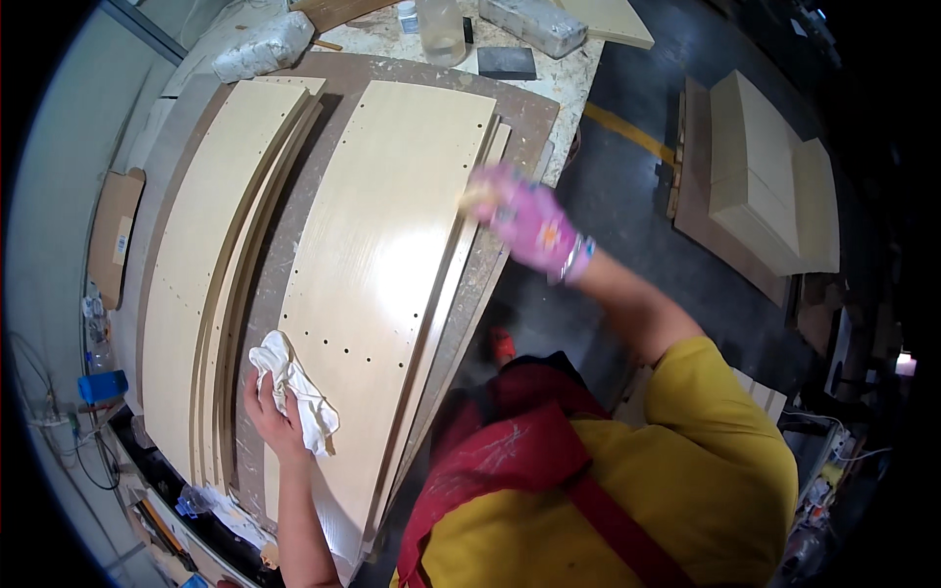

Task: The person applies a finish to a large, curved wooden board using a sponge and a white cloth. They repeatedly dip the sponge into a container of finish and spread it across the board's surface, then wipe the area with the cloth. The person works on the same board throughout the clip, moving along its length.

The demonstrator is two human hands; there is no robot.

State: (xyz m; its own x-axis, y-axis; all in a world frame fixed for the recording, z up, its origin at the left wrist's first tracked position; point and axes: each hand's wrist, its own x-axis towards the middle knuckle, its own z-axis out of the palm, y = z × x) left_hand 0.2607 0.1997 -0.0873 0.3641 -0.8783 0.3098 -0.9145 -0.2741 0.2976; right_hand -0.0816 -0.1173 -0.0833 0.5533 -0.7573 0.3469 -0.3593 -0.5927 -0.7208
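Note:
A pale wooden panel (372, 216) with small dark holes near its edges lies on top of a stack in front of me. My left hand (272, 419), bare, is closed on a white cloth (312, 410) at the panel's left edge, near the close end. In a pink patterned glove, my right hand (529, 223) is at the panel's right edge, smeared by motion. Its fingers are closed round a small tan piece (476, 199), too blurred to name, against or just above the edge.
A second stack of pale panels (221, 186) lies to the left, a gap between them. On the far bench stand a clear plastic container (441, 37), a dark flat block (507, 64) and wrapped bundles (534, 24). Large boards (755, 162) lie on a pallet at the right.

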